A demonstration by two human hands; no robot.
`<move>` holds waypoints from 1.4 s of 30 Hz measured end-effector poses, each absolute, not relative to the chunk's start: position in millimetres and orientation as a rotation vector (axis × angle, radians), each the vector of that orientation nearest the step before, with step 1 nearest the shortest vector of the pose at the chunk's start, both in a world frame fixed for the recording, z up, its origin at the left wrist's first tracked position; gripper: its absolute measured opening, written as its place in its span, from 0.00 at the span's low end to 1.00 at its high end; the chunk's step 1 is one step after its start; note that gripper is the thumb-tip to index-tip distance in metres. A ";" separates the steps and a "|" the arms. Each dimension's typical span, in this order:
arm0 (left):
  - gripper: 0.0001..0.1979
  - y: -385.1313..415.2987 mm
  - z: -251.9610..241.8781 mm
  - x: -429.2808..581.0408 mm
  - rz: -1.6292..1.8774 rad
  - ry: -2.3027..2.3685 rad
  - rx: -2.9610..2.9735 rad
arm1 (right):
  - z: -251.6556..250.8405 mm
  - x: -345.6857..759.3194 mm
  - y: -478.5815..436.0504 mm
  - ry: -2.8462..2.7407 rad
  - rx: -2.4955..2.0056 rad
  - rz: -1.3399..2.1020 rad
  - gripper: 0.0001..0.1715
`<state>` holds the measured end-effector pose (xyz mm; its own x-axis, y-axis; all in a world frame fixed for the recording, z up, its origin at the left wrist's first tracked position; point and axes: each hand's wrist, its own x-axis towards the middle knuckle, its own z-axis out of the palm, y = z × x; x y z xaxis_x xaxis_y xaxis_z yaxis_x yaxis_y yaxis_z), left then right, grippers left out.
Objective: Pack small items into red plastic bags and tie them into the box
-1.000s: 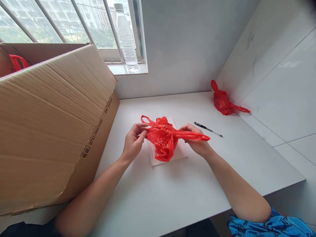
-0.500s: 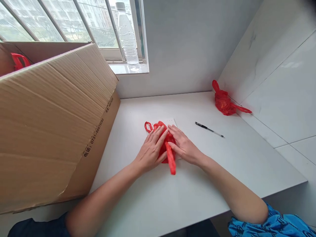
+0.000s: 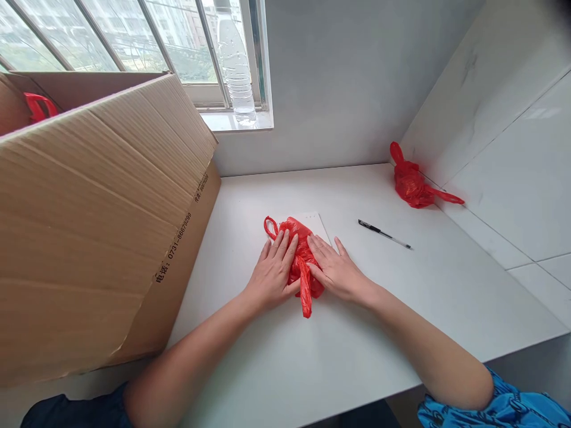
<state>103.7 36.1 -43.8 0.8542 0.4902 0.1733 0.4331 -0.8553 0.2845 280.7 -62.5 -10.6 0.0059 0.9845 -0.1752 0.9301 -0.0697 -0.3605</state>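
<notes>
Under my hands is a crumpled red plastic bag (image 3: 298, 229), one handle loop sticking out at its upper left and another trailing toward me. It lies partly over a white sheet of paper (image 3: 322, 224) on the table. My left hand (image 3: 273, 270) rests flat on the bag's left side, fingers stretched out. On the right side, my right hand (image 3: 336, 268) touches the bag with its fingers extended and spread. What the bag contains, if anything, is hidden.
A large cardboard box (image 3: 89, 238) stands on the left, with a red bag handle (image 3: 40, 107) showing inside. To the right lies a black-and-clear pen (image 3: 383, 234). Another knotted red bag (image 3: 413, 183) sits against the tiled wall. A water bottle (image 3: 236, 65) is on the windowsill.
My hands have moved slightly apart, and more of the red bag shows between them. The bag's near handle has swung a little to the left.
</notes>
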 end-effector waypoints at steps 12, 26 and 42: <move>0.41 35.0 -41.0 104.7 0.301 0.732 2.797 | -6.5 278.3 -61.4 -2.046 -2.155 0.603 0.39; 0.42 35.3 -43.9 104.6 0.316 0.729 2.779 | -9.8 277.9 -61.1 -2.055 -2.143 0.561 0.38; 0.39 41.3 -32.9 99.5 0.662 0.635 2.740 | -9.2 291.3 -65.7 -2.016 -1.921 0.156 0.32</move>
<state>99.5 41.3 -32.9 0.8017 0.4675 0.3725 0.3532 -0.8733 0.3357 291.3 -65.7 -9.2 -0.0188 0.9844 0.1750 0.9459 0.0743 -0.3160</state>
